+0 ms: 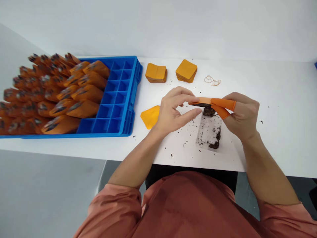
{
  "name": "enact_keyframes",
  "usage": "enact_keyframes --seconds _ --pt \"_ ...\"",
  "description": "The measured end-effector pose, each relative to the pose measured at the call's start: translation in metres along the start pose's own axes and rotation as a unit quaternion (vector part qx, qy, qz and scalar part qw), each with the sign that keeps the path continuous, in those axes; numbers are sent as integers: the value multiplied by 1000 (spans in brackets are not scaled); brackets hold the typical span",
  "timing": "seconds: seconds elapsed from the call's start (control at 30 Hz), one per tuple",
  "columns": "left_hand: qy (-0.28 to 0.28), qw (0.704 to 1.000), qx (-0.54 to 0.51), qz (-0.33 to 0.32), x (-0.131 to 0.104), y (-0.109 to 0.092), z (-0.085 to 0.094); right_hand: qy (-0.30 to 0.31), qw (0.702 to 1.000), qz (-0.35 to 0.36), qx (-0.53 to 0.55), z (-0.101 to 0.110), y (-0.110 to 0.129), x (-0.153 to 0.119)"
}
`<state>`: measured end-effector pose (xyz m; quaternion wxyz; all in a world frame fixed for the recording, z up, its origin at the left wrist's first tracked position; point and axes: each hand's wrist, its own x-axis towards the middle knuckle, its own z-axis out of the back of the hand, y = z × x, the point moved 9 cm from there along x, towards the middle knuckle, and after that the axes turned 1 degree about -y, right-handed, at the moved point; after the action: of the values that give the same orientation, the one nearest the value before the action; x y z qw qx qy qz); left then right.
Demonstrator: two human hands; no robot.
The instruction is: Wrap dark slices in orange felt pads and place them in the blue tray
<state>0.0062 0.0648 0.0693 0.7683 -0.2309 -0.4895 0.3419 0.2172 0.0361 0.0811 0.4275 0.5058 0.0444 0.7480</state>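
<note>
Above a clear plastic tray (208, 132) I hold an orange pouch (205, 100), its dark open mouth facing me. My right hand (241, 112) pinches the pouch's right end between thumb and forefinger, both covered by orange finger cots. My left hand (174, 110) has its fingertips on the pouch's left edge; the thumb lies lower, with a gap under the pouch. Dark crumbly bits (215, 142) lie in the tray, and a dark clump (208, 111) shows at its far end, partly behind the pouch. A flat yellow-orange pouch (150, 117) lies beside my left hand.
On the left stands a blue compartment tray (135, 96), mostly filled with upright orange pouches (86, 92). Two stacks of flat orange pouches, a left stack (156, 72) and a right stack (186, 70), sit at the back. Rubber bands (212, 80) lie to their right. Dark crumbs dot the white table (279, 142).
</note>
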Motion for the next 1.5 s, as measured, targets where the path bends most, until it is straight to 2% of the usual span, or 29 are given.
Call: enact_keyframes --seconds 0.2,0.37,0.5,0.6,0.7,0.9,1.13,1.3,1.5 --pt "18 997 -41 61 -1 11 -5 -8 1000 20 9 1 6 -1" --pt "21 985 -127 114 -5 21 -13 5 1000 12 11 -2 6 0" --pt "21 980 -153 124 -6 24 -13 -2 1000 9 -11 -2 4 -1" --pt "22 987 -130 94 -4 20 -9 -14 1000 16 2 -2 5 -2" --pt "9 997 -62 34 -1 11 -2 -22 999 27 27 0 9 -2" --pt "-4 997 29 -72 -2 -8 2 31 999 4 -13 -2 8 0" --pt "-19 988 91 -120 -5 -17 1 72 997 -5 21 -12 8 -2" --pt "-15 981 90 -170 -7 -25 -5 57 998 5 33 -10 13 -1" --pt "2 980 122 -156 -6 -22 -8 58 998 9 12 -12 14 -1"
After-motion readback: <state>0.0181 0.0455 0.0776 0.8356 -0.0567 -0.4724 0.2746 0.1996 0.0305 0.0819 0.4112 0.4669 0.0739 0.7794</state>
